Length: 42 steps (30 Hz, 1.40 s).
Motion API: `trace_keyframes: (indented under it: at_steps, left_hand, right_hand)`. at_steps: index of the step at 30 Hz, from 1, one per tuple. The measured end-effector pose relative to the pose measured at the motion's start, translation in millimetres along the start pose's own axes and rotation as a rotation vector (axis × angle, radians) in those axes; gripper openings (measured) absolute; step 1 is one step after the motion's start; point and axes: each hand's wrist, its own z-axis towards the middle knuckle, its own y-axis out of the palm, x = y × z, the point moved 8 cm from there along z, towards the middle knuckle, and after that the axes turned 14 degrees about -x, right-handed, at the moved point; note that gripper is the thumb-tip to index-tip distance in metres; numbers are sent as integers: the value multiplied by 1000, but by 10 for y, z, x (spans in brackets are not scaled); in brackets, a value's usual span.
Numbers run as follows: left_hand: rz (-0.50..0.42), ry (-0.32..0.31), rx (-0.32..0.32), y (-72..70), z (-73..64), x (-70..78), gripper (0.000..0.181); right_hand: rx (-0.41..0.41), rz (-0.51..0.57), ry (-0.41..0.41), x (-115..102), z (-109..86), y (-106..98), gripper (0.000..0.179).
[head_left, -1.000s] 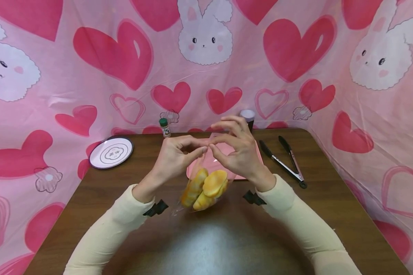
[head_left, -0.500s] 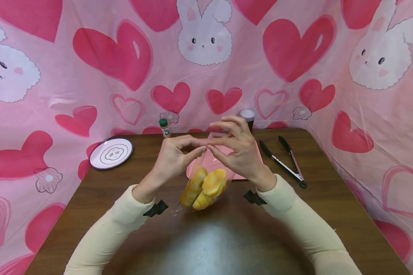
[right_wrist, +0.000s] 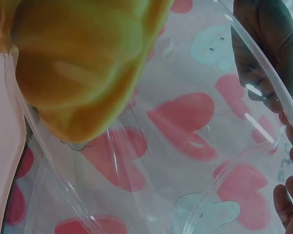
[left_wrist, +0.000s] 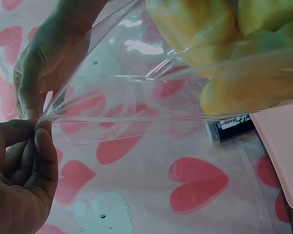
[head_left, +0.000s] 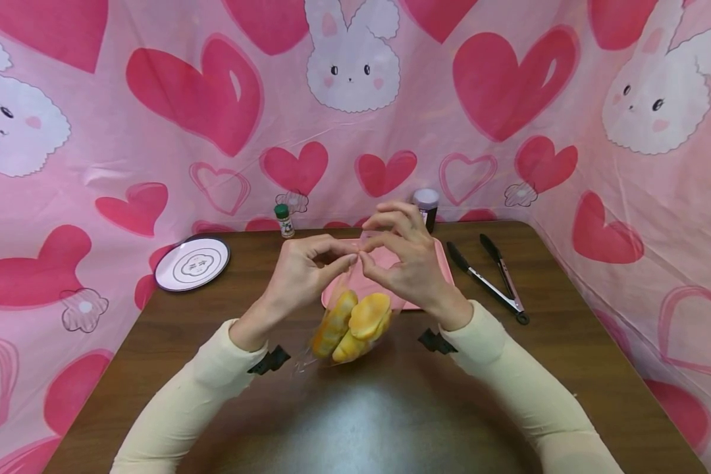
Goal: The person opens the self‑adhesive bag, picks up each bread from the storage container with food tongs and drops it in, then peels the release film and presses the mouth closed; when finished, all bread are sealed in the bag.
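A clear plastic bag [left_wrist: 132,92] hangs over the table from both hands, its gathered top pinched between the fingertips. Inside it are several yellow-brown bread pieces [head_left: 370,316], one long and one round. My left hand [head_left: 299,270] pinches the bag's top with thumb and forefinger. Touching it fingertip to fingertip, my right hand [head_left: 411,260] pinches the same spot, its other fingers raised and spread. In the left wrist view the film runs taut from the pinch to the bread. The bread [right_wrist: 88,63] looms close in the right wrist view.
Behind the bag lies a pink tray [head_left: 444,263]. Black-tipped tongs [head_left: 492,280] lie at the right, and a white plate [head_left: 192,263] with a dark rim at the left. A green-capped shaker [head_left: 284,221] and a white-lidded jar [head_left: 426,204] stand at the back.
Both hands keep their pinch on the bag's top. The right hand's raised fingers shift slightly; the bag and bread hang almost still.
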Motion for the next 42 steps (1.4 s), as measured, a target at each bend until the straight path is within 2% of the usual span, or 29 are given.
trace_keyframes:
  at_steps: [7,12,21,31,42]
  left_hand:
    - [-46,-17,0,8,-8,-14,18]
    - [-82,-33,24,0,-21,-40,18]
    - [-62,-31,34,-24,-27,-12,17]
    - [-26,-31,18,0,-29,-1,17]
    - [-17,-17,12,41,-19,19,17]
  right_hand:
    - [28,43,29,52,-1,-24,7]
    - [46,50,22,62,-28,-51,11]
    - [-6,9,-26,31,-42,-11,24]
    - [31,16,-18,1,-39,-26,19]
    - [18,-4,-5,12,-49,2,9]
